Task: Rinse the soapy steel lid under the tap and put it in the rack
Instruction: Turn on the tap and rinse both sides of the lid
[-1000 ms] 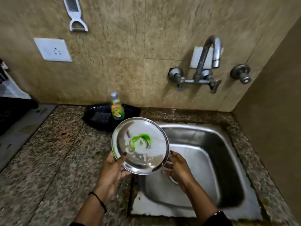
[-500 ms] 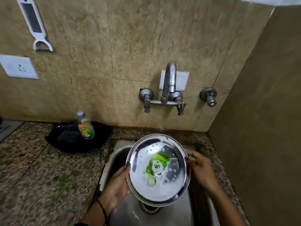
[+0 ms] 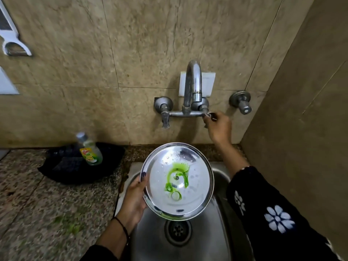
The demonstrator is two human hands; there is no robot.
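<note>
A round steel lid (image 3: 195,193), smeared with green dish soap around its middle, is tilted over the sink (image 3: 220,223). My left hand (image 3: 134,196) grips its left rim, thumb on the inner face. My right hand (image 3: 218,127) is up at the wall, fingers closed on the right handle of the tap (image 3: 193,85). The spout curves down above the lid. No water is seen running. No rack is in view.
A dish soap bottle (image 3: 90,149) stands on a black tray (image 3: 75,166) on the granite counter (image 3: 37,204) to the left. A second wall valve (image 3: 243,102) sits right of the tap. A white peeler (image 3: 11,42) hangs upper left. A side wall closes in the right.
My right hand let go of the lid's right rim and rose to the tap's right handle. The left hand now holds the lid alone over the sink.
</note>
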